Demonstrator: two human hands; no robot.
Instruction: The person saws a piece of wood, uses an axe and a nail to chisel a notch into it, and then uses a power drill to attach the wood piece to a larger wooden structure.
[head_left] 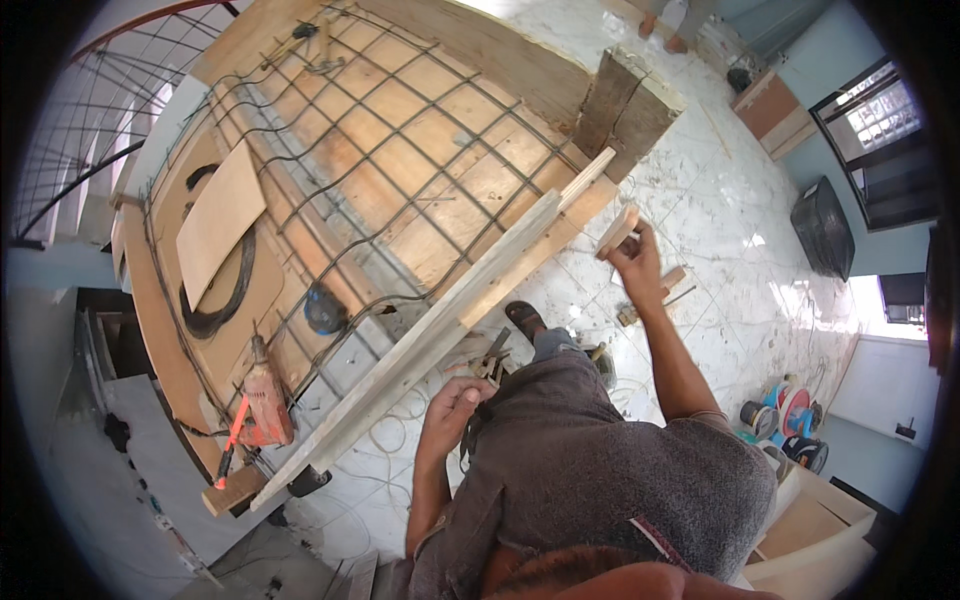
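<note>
Held up beside the end of the wooden form, my right hand grips a small wood block between thumb and fingers. My left hand is by my waist with its fingers curled together; whatever they hold, if anything, is too small to make out. A long grey-edged board runs along the near side of the form, between my body and a grid of steel bars laid over plywood. Neither hand touches the board.
A red drill and an orange-and-black tool lie at the board's left end. A thick wood post stands at the far corner. Wood pieces and cable reels are on the tiled floor. Another person's feet show far off.
</note>
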